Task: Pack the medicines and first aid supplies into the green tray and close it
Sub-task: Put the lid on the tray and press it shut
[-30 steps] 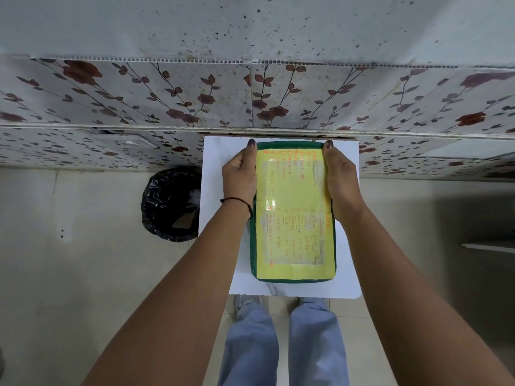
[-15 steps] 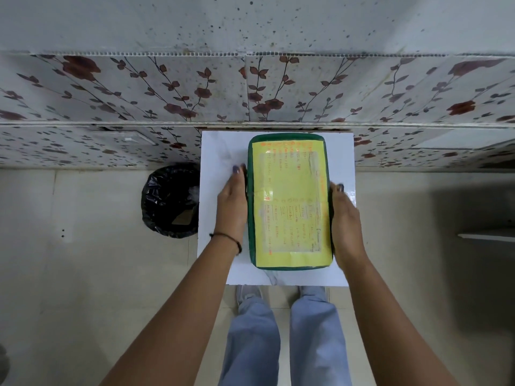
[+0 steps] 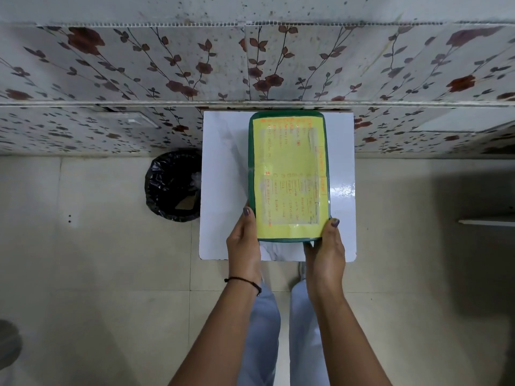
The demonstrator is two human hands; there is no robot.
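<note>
The green tray (image 3: 251, 174) lies shut on the small white table (image 3: 223, 168), its lid covered by a yellow handwritten sheet (image 3: 289, 176). The tray's far end sits near the wall. My left hand (image 3: 243, 246) presses on the tray's near left corner, thumb along the side. At the near right corner my right hand (image 3: 324, 254) holds the tray, thumb on the lid's edge and fingers under the near rim. The contents are hidden under the lid.
A black bin (image 3: 174, 185) lined with a bag stands on the floor just left of the table. A flowered wall (image 3: 250, 65) runs behind the table. My legs (image 3: 281, 330) are below the table's near edge. Tiled floor surrounds it.
Both hands have slid along the tray's sides from its far end to its near corners. The tray stays shut on the table.
</note>
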